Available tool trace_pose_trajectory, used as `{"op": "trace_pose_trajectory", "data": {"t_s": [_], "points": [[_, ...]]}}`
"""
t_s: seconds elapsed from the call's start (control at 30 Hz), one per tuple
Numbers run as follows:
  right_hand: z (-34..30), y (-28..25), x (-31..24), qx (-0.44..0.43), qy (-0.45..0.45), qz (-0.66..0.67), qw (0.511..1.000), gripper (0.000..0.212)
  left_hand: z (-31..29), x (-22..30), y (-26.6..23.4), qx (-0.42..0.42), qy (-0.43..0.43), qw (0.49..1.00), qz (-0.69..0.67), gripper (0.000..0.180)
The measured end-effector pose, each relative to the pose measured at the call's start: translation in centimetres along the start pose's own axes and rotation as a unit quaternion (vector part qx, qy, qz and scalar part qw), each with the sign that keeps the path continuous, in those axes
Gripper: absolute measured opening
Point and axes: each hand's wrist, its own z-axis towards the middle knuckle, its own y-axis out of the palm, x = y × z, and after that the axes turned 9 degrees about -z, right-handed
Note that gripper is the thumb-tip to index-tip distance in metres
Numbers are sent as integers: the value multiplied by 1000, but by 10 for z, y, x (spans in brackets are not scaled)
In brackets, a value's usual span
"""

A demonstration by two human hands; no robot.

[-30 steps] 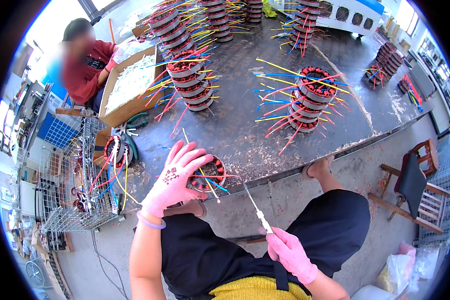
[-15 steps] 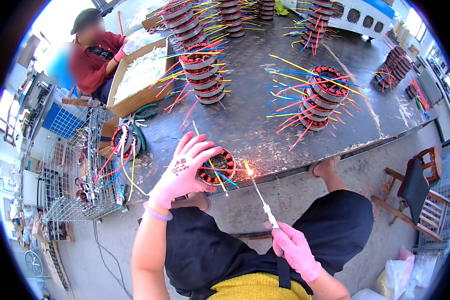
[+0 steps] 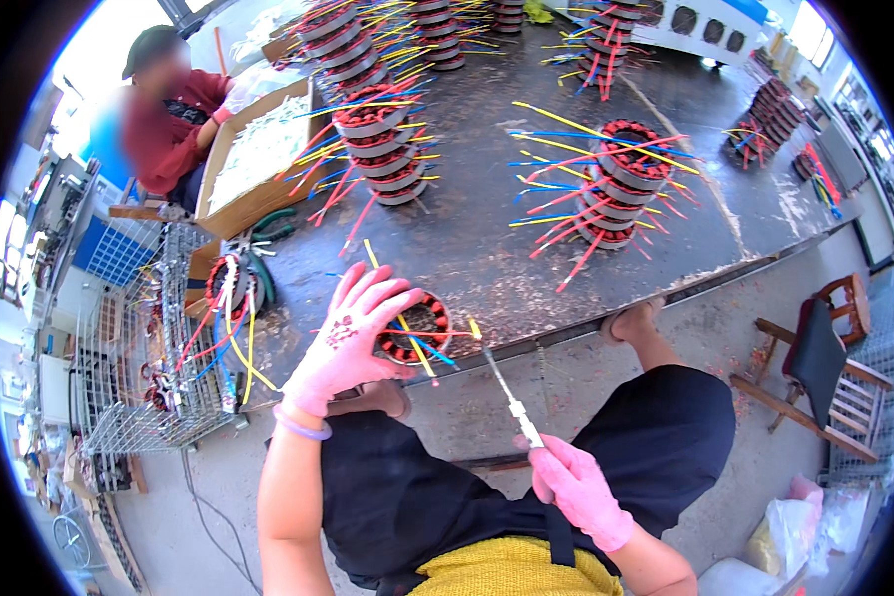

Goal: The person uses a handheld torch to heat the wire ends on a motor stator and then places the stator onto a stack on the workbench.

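Observation:
My left hand (image 3: pixel 343 350), in a pink glove, grips a motor stator (image 3: pixel 443 325) at the table's near edge. It is a ring with red windings and loose yellow, blue and red wires, its left side hidden by my fingers. In my gloved right hand (image 3: pixel 581 494) is a long-necked white gas lighter (image 3: pixel 522 419), pointing up and away from me. A small yellow flame (image 3: pixel 475 328) shows at its tip, close to the end of a red wire (image 3: pixel 452 333) that sticks out of the stator to the right.
Stacks of wired stators (image 3: pixel 626 179) stand on the dark table (image 3: pixel 477 219), with a taller stack (image 3: pixel 372 129) farther left. Pliers (image 3: pixel 263 268) and another stator (image 3: pixel 230 288) lie left. A co-worker (image 3: pixel 174 119) sits beyond a cardboard box (image 3: pixel 209 199). A chair (image 3: pixel 815 368) stands right.
The flame has become smaller and dimmer. The whole view has shifted a little, so everything sits farther left; both hands keep their holds.

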Motion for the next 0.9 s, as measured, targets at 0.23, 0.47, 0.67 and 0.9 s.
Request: {"op": "trace_pose_trajectory", "data": {"t_s": [0.23,0.47,0.67,0.9], "points": [[1,0,-4,-3,7,-30,1000,36,2,6,0,8,5,1000,5,94],[-1,-1,-1,0,2,-25,1000,35,2,0,2,-4,7,1000,1,97],[0,-1,-3,6,-2,-59,998,35,2,0,2,-7,7,1000,0,97],[0,-2,0,-3,-3,-37,999,36,1,-1,2,-3,10,1000,3,95]]}}
